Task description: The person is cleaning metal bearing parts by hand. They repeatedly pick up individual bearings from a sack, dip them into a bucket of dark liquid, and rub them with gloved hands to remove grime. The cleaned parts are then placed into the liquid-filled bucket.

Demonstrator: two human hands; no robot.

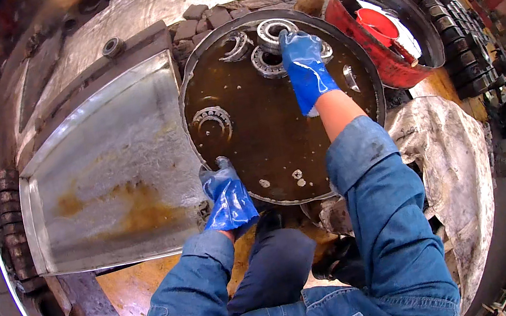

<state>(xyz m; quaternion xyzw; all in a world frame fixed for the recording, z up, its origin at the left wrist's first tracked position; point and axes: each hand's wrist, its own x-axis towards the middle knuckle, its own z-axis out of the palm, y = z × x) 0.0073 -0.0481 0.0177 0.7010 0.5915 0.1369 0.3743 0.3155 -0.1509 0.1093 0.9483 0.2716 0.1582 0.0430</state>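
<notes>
A round metal basin of murky brown liquid lies before me. My right hand, in a blue rubber glove, reaches to its far side, fingers closed at the edge of a shiny ball bearing. That bearing sits tilted above a second bearing, which my hand partly covers. Part-sunk bearings show at the far left and near the left wall, with another bearing edge at the right. My left hand, gloved likewise, is closed over the basin's near-left rim.
A shallow metal tray with brown stains adjoins the basin on the left. Beyond the right rim stands a red tub holding a red funnel-like vessel. Dark bearing rings are stacked farther right. A dirty white sheet lies at the right.
</notes>
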